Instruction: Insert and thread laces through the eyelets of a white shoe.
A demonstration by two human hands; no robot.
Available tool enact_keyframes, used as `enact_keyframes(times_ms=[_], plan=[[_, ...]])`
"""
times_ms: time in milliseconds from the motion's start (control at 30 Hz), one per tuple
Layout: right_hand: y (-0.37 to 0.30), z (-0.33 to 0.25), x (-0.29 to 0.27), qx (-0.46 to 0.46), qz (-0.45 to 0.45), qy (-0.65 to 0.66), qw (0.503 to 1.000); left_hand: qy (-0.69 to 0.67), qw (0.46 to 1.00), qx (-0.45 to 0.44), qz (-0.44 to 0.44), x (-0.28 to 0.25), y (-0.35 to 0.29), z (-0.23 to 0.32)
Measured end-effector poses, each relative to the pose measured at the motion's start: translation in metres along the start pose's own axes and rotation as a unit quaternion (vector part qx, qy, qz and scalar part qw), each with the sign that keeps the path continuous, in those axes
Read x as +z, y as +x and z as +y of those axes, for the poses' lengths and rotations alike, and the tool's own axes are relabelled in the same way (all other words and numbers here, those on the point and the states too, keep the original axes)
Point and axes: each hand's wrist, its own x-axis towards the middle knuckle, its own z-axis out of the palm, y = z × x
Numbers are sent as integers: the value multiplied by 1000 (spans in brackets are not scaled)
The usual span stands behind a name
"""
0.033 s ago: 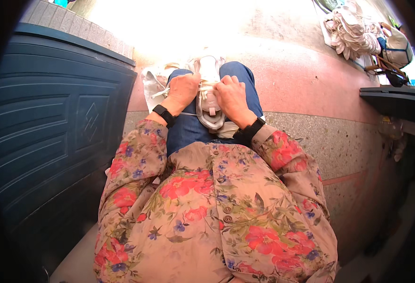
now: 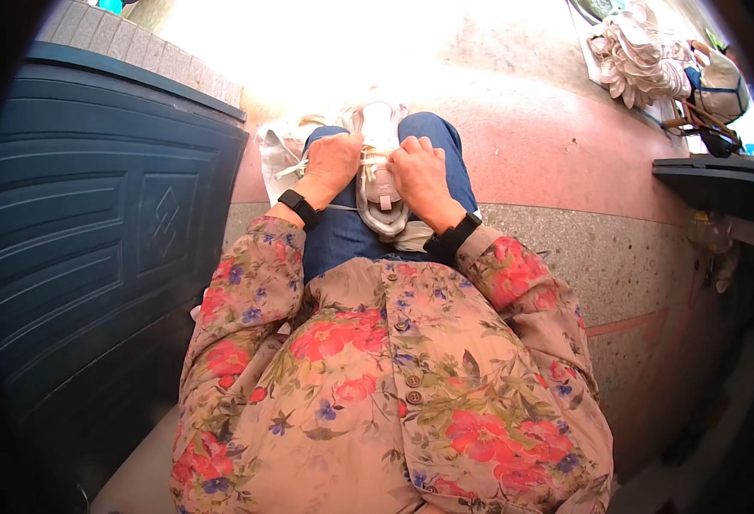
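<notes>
A pale sneaker [image 2: 382, 190] rests on my lap between my knees, its toe pointing away and its heel opening near me. Cream shoelace [image 2: 374, 158] strands cross its upper. My left hand [image 2: 334, 163] is closed at the shoe's left edge, fingers pinched on the lace. On the opposite side, my right hand [image 2: 420, 171] is closed too, gripping lace close to the eyelets. The fingertips are partly hidden by the knuckles. Glare washes out the toe. Beside my left knee lies a whitish piece [image 2: 278, 158] with a loose lace end.
A dark blue panelled door [image 2: 111, 188] stands close on my left. At the far right, a pile of pale shoe pieces [image 2: 638, 56] sits by a light bag [image 2: 721, 86]. A dark ledge [image 2: 711, 180] juts in below them. The floor [image 2: 557, 154] is pink and speckled.
</notes>
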Motion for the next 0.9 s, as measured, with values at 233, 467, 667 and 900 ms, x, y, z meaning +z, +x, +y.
enact_keyframes(times_ms=[233, 467, 667, 900], plan=[[-26, 33, -34, -48, -33, -65, 996, 6, 992, -94, 78, -18, -8, -12], [-97, 105, -119, 304, -153, 346, 874, -202, 940, -226, 157, -7, -18, -18], [-154, 171, -126, 352, 111, 6, 930, -216, 947, -231, 50, 19, -13, 13], [-155, 166, -119, 383, 171, 597, 685, -482, 821, -305, -32, -14, -16, -24]])
